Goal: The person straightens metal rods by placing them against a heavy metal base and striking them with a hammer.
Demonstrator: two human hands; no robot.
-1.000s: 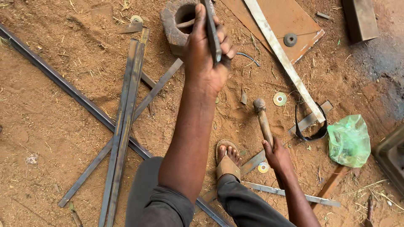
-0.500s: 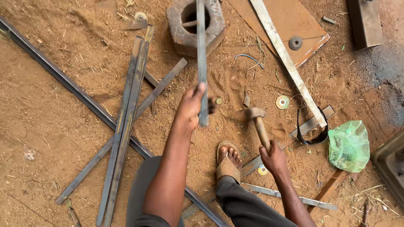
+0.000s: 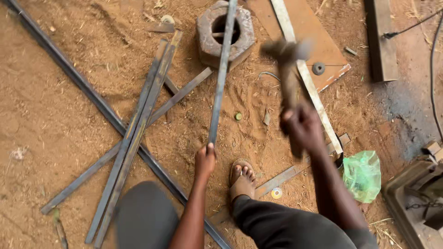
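Note:
My left hand (image 3: 205, 161) grips the near end of a long flat steel bar (image 3: 220, 78). The bar runs away from me and its far end lies over a thick hexagonal metal block with a round hole (image 3: 225, 32) on the dirt. My right hand (image 3: 302, 127) is shut on the handle of a hammer (image 3: 288, 64), which is raised and blurred, its head to the right of the block. My sandalled foot (image 3: 242, 180) rests on the ground between my arms.
Several long flat steel strips (image 3: 138, 129) lie crossed on the reddish dirt at left. A brown board (image 3: 318, 41) with a pale strip across it lies at upper right. A green plastic bag (image 3: 363, 175) sits right, by a metal box (image 3: 415, 198).
My left hand slid back along the bar to its near end. My right hand lifted the hammer from the ground up toward the block.

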